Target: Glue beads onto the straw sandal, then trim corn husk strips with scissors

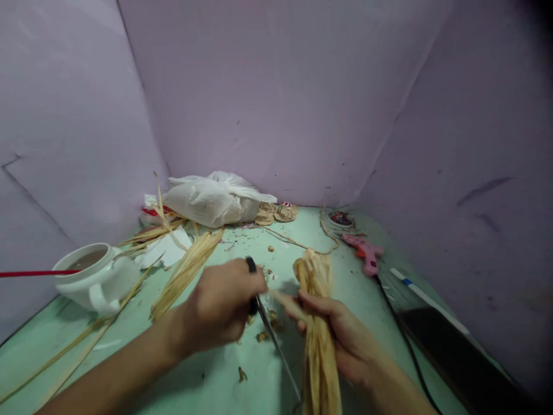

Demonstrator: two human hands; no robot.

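My left hand [218, 300] is closed around the black handle of a pair of scissors [276, 339], whose metal blades slant down toward the front of the table. A pale flat strip [288, 304] runs from near the left fingertips to the right hand; whether the left fingers pinch it is blurred. My right hand [352, 340] grips a bundle of dried straw-coloured husk strips [320, 360], held upright with its frayed, paler top above the thumb. Small brown scraps [262, 336] lie on the table between the two hands.
A white cup [106, 285] of liquid with a red stick stands left, beside loose dried strips [188, 274]. Behind are a white plastic bag [211, 199] and woven round pieces [285, 212]. At right lie a pink glue gun [367, 253] with a cord and a dark flat object [458, 357].
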